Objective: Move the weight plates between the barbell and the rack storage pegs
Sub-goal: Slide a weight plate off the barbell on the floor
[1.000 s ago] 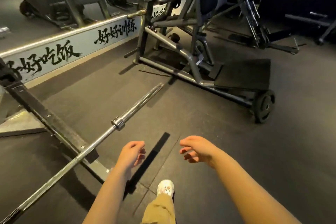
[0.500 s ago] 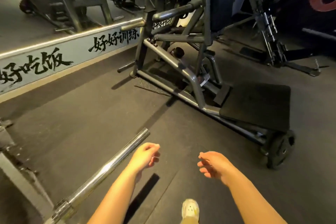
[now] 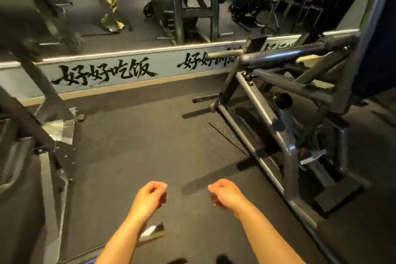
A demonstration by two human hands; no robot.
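Both hands free, no weight plate carried.

The left hand (image 3: 150, 196) and right hand (image 3: 226, 194) are held loosely curled over the rubber floor (image 3: 150, 146), nothing grasped; only the bare barbell sleeve end (image 3: 153, 231) is seen beneath the left forearm; no plates can be found in view, so progress cannot be judged and loading seemingly remains.
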